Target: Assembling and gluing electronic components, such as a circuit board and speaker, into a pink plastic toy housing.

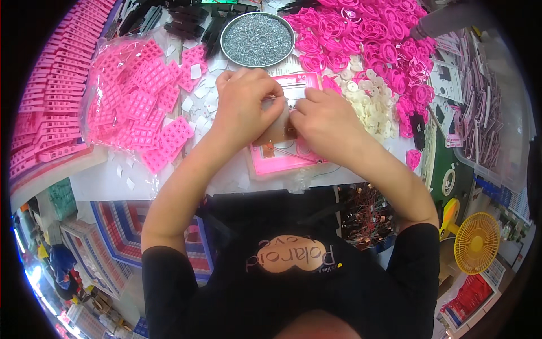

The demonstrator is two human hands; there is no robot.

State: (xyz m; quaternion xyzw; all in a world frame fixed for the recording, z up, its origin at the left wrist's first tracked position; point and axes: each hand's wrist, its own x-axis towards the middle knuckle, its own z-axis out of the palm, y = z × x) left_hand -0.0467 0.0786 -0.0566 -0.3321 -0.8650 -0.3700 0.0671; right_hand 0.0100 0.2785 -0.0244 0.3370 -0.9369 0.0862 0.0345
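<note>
A pink plastic casing [278, 165] with a white face part lies open in front of me on the worktable. Over its middle sits a brown circuit board [275, 134], and thin wires run below it. My left hand [248, 104] is closed above the board's left side, thumb and forefinger pinched together; what is between them is hidden. On the other side my right hand [327, 121] has its fingers curled in at the board's right edge. Just beyond the hands stands a round metal dish [224, 28] full of small screws.
A clear bag of pink keypads [141, 101] lies left, near stacked pink parts [53, 85]. Pink rings [389, 34] and cream discs [367, 96] are heaped right. White paper bits [188, 104] are scattered about. A yellow fan [477, 242] stands lower right.
</note>
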